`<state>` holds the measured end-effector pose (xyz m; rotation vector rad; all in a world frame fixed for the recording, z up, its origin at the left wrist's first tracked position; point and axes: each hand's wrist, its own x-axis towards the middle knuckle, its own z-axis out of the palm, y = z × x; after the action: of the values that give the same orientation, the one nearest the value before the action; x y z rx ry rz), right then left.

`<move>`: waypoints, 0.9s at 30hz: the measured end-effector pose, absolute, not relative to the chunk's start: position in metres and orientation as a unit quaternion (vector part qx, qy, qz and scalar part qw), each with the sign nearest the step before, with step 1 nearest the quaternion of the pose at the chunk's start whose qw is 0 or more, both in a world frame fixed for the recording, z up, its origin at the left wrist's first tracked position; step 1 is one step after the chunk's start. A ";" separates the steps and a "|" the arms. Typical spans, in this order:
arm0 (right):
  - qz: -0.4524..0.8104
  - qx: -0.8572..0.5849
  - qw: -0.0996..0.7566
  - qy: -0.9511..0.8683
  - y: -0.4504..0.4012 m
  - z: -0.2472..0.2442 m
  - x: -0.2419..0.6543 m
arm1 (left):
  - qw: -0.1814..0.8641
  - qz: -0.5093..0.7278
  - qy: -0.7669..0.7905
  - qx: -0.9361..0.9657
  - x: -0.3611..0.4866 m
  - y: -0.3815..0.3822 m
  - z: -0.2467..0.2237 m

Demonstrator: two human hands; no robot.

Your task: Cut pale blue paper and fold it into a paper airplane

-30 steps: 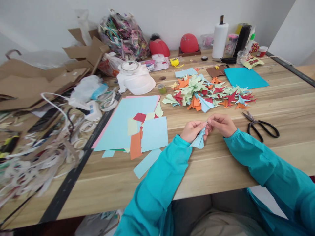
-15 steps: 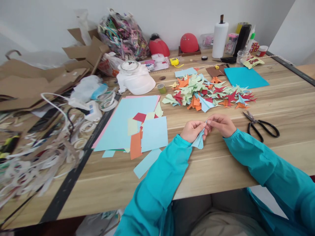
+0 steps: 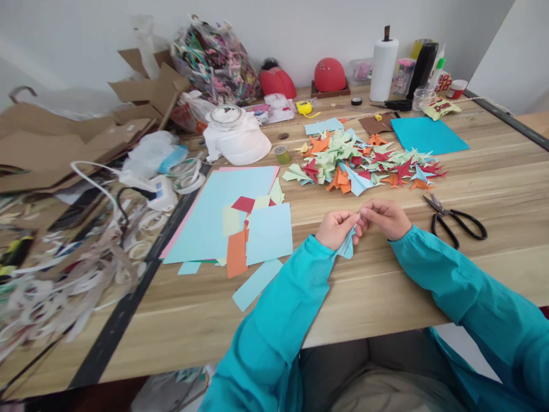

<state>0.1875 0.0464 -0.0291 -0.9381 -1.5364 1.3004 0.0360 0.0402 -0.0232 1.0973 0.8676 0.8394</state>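
Light blue folded paper [image 3: 346,246] is pinched between my two hands above the near part of the table. My left hand [image 3: 337,228] is closed on it, and its pleated end hangs below those fingers. Fingertips of my right hand [image 3: 386,218] pinch the upper tip, close against the left fingertips, which hide most of that tip. Just beyond my hands lies a heap of folded paper pieces [image 3: 343,151] in green, orange, red and blue. Black-handled scissors [image 3: 457,216] lie partly open to the right of my right hand.
Left of my hands are light blue sheets [image 3: 214,217], a square light blue sheet [image 3: 270,232] and an orange strip [image 3: 237,254]. Farther left, white cables and straps [image 3: 81,274] tangle beside cardboard [image 3: 64,137]. A turquoise sheet [image 3: 429,136] and a white bottle [image 3: 383,71] stand farther back.
The hanging end of the folded paper has swung slightly and shows less below my left hand. Both hands keep nearly the same place and grip.
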 end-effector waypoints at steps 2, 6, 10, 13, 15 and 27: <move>0.520 -0.386 0.446 -0.618 0.047 -0.030 0.187 | 0.702 0.367 0.383 0.474 0.035 0.040 -0.021; 0.508 -0.401 0.457 -0.611 0.047 -0.031 0.187 | 0.731 0.360 0.375 0.443 0.033 0.040 -0.019; 0.493 -0.402 0.467 -0.614 0.049 -0.033 0.189 | 0.729 0.356 0.389 0.436 0.031 0.041 -0.018; 0.488 -0.401 0.478 -0.610 0.051 -0.033 0.190 | 0.718 0.359 0.409 0.434 0.031 0.042 -0.018; 0.485 -0.404 0.485 -0.606 0.051 -0.032 0.190 | 0.714 0.365 0.415 0.429 0.032 0.043 -0.017; 0.570 -0.384 0.474 -0.551 0.050 -0.029 0.189 | 0.742 0.361 0.401 0.399 0.031 0.044 -0.020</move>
<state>0.1894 0.0499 -0.0288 -0.9384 -1.3477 1.3938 0.0307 0.0439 -0.0204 0.8739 0.8790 0.7906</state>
